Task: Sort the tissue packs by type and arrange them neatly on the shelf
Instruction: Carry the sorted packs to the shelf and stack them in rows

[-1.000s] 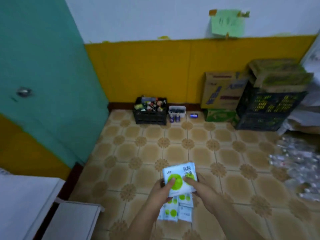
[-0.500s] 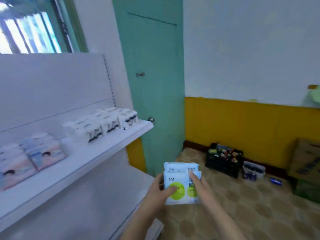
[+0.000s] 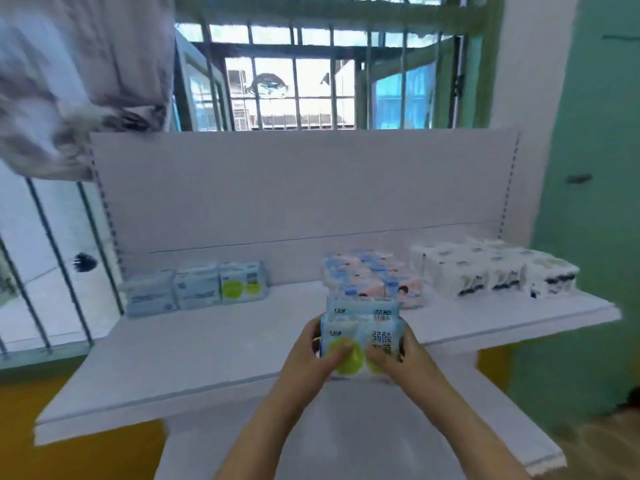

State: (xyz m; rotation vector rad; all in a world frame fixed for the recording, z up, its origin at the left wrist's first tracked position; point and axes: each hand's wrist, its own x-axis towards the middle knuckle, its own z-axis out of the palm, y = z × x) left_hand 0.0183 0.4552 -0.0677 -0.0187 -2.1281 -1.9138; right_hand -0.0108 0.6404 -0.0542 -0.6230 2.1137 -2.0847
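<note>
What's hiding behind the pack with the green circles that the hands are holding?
Behind the front green-circle pack, held by the left hand and right hand, a second pack peeks above it. Whether more packs sit further back is hidden.

View swung from floor to face the shelf (image 3: 214,355), held tissue packs (image 3: 360,336) raised above its front edge

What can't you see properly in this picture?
- Held packs, head view: how many there are; the front pack hides the rest, and the left hand and right hand cover its edges.
- Pack lettering: blurred, unreadable.
- Pink packs on the shelf: the held packs hide their front.
- White packs: print too blurred.
</note>
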